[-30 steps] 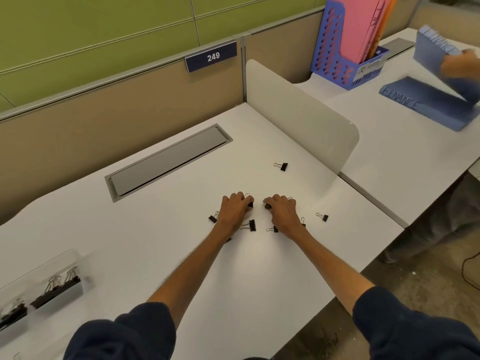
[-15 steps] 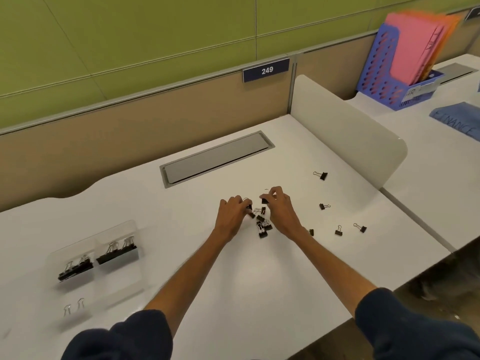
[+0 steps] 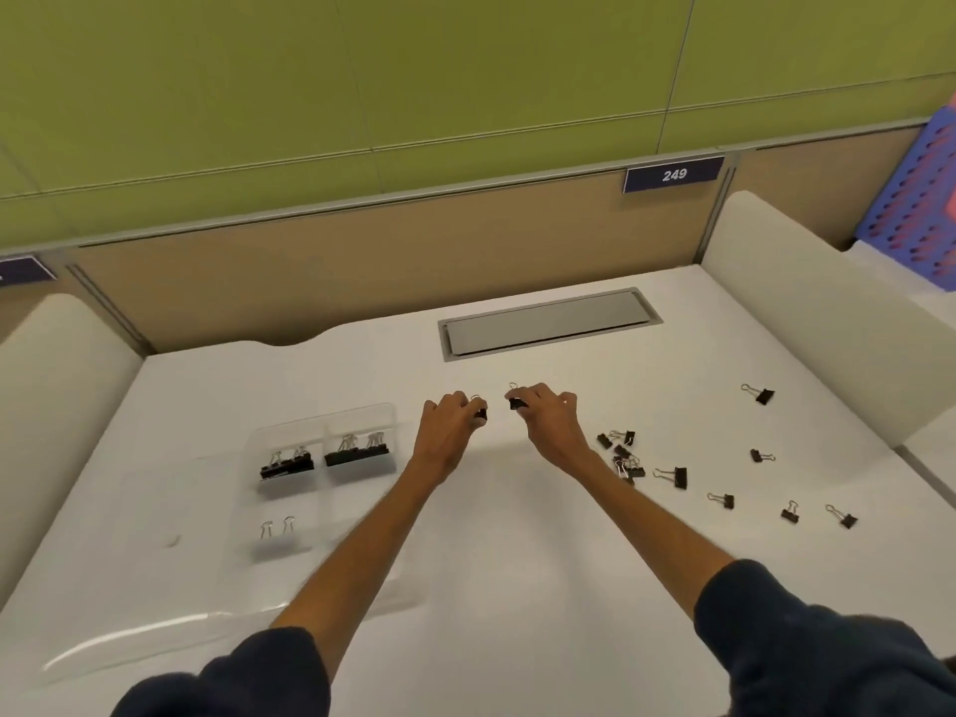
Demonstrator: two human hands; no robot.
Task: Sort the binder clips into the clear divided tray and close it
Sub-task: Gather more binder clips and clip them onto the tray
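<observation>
— Well, holding what?
— Left hand (image 3: 449, 425) pinching a small binder clip (image 3: 480, 409), right hand (image 3: 549, 421) pinching another clip (image 3: 516, 402), wire loops pointing away, right of the clear divided tray (image 3: 331, 509).
— Inside the tray?
— Large black clips (image 3: 323, 456) in its two far compartments, lengthwise left-right.

Left arm: stretched forward, dark sleeve pushed up past the forearm.
Left hand (image 3: 449, 424): palm down, fingertips pinched on a small black binder clip (image 3: 480, 409).
Right hand (image 3: 551, 419): palm down, fingertips pinching another binder clip (image 3: 516, 403).
</observation>
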